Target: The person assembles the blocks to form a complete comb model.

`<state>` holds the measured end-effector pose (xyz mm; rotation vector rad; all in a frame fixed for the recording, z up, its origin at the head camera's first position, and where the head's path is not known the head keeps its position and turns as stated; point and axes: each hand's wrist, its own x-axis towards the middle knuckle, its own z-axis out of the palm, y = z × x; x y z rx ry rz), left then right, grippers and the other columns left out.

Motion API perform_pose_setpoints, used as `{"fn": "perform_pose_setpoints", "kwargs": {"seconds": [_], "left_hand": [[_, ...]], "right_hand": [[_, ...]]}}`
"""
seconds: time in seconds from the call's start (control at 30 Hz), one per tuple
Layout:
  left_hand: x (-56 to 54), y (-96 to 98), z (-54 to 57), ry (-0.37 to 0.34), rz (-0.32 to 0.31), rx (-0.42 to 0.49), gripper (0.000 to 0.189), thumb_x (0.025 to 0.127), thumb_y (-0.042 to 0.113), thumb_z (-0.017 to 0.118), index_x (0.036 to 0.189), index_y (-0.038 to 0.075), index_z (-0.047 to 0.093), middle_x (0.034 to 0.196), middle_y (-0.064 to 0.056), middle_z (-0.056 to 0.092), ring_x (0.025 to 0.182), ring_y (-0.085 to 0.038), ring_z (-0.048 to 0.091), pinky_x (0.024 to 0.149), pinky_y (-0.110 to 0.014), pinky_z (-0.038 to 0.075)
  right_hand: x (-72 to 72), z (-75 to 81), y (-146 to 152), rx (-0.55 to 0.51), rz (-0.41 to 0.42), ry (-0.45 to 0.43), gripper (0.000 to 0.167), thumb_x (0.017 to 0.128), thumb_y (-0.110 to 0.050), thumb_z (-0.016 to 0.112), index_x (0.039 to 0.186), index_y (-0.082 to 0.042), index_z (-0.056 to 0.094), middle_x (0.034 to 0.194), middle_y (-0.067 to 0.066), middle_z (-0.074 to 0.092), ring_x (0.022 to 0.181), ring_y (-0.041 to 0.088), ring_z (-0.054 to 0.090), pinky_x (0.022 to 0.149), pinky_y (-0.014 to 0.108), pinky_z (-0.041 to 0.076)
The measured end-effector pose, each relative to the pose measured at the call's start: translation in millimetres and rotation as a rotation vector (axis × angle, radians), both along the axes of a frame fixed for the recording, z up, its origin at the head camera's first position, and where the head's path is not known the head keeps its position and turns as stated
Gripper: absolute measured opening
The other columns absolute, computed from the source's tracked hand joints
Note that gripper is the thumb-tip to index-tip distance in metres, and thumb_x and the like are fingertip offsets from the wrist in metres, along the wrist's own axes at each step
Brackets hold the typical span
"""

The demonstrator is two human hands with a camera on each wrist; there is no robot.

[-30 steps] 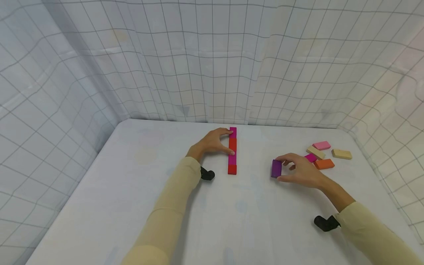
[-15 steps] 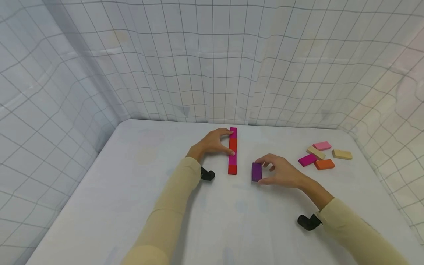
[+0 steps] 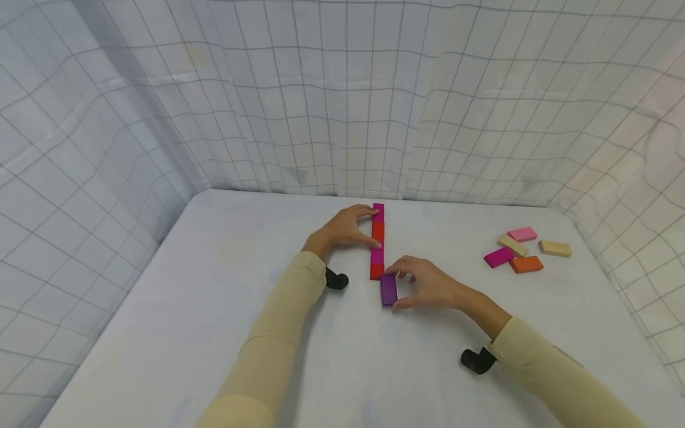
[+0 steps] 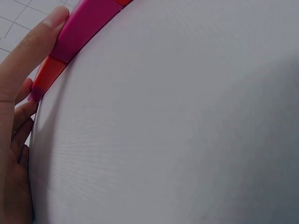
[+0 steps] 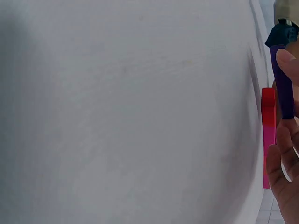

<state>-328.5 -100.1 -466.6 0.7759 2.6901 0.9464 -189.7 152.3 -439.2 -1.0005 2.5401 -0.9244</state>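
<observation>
left hand [image 3: 345, 227], spread, seemingly touches block row [image 3: 378, 230]; right hand [image 3: 430, 286] pinches purple block [image 3: 389, 289] nearby.

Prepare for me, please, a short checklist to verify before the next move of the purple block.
1. Purple block held: ok, the right hand grips it between thumb and fingers.
2. Row of blocks attended: ok, the left hand touches it with thumb and fingertip.
3. Row unbroken: ok, no gap shows in the head view.
4. Purple block in line with the row: not ok, it is offset to the right of the red end block.
5. Purple block resting on the table: cannot tell.
6. Loose blocks out of the way: ok, they lie apart, farther right.
</observation>
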Motion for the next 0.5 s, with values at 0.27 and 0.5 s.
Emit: {"fn": "perform_pose_setpoints", "kwargs": {"seconds": [0.27,0.5], "left_hand": [[-0.4,0.8,-0.6,0.007,-0.003,-0.007,0.091,0.078,0.052,0.087,0.155,0.022,0.050,0.160,-0.005,0.042,0.148,-0.023,0.034,0.122,-0.046,0.026],[-0.9,0.0,-1.4,0.008,-0.001,0.000,0.092,0.077,0.052,0.088,0.155,0.023,0.050,0.160,-0.004,0.042,0.148,-0.022,0.034,0.122,-0.045,0.025]], "right_hand": [[2.5,-0.6,-10.7,0.102,0.029,0.063,0.061,0.080,-0.034,0.092,0.131,-0.011,0.069,0.122,0.000,0.061,0.101,0.015,0.056,0.085,0.031,0.055],[6.3,0.2,-4.0,0.102,0.072,0.020,0.050,0.086,-0.025,0.087,0.132,-0.012,0.072,0.109,-0.008,0.068,0.096,0.011,0.060,0.083,0.030,0.055]]}}
